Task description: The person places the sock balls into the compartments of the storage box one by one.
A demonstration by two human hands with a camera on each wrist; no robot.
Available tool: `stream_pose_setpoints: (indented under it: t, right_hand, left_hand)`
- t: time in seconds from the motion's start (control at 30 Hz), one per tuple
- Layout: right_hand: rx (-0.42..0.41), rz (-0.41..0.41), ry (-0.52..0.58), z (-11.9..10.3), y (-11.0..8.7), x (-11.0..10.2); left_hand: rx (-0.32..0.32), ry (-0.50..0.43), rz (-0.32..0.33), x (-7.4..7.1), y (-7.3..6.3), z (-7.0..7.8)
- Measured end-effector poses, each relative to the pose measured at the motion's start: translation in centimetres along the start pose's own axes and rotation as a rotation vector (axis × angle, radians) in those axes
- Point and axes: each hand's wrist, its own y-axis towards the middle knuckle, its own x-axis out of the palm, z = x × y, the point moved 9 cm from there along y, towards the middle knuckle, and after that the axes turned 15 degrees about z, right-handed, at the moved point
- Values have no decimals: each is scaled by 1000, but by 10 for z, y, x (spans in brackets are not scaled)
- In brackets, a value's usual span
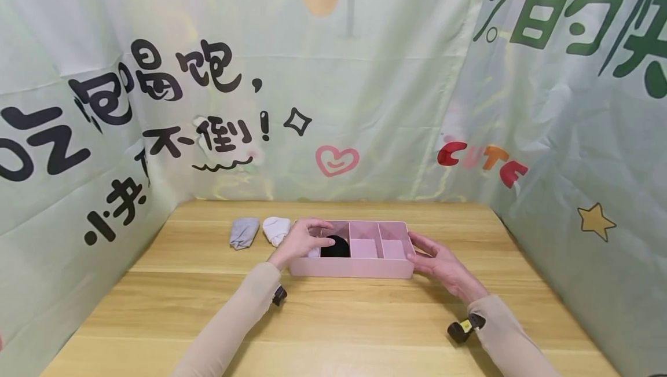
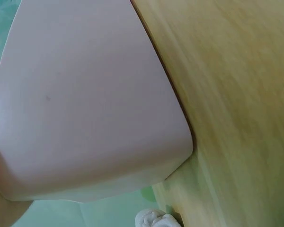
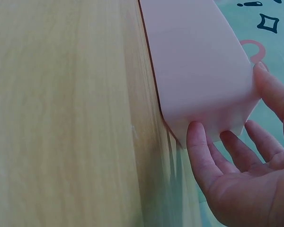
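Note:
A pink divided box (image 1: pixel 351 268) stands on the wooden table, its compartments in a row. In its second compartment from the left sits a rounded black cloth bundle (image 1: pixel 336 248), perhaps a rolled sock. Reaching over the left end, my left hand (image 1: pixel 301 241) has its thumb at the bundle and its fingers spread just behind. Something pale lies in the leftmost compartment, partly covered by this hand. My right hand (image 1: pixel 443 264) rests fairly straight fingertips (image 3: pixel 196 135) against the box's right end. In the left wrist view the box wall (image 2: pixel 90 104) hides most of the left hand.
Left of the box lie a grey folded cloth piece (image 1: pixel 244 233), sock-like, and a white one (image 1: pixel 275 229) close to my left forearm. The two right compartments show bare pink floors. Printed fabric curtains (image 1: pixel 333 105) enclose the table's back and sides.

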Motion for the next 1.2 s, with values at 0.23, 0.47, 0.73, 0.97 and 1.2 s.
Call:
stream_pose_setpoints:
  t: [0.23, 0.47, 0.73, 0.97, 1.2]
  right_hand:
    - [6, -2, 4, 0, 0, 0]
    - [-3, -9, 6, 0, -1, 1]
    - [8, -5, 2, -1, -1, -1]
    - [6, -1, -7, -1, 0, 0]
    - [-2, -11, -2, 0, 1, 0]
  left_hand:
    - [3, -32, 23, -3, 1, -1]
    - [42, -109, 66, -8, 3, 0]
    - [47, -131, 74, -15, 1, 7]
    - [80, -158, 143, -34, -1, 3]
    - [53, -174, 206, -54, -3, -9]
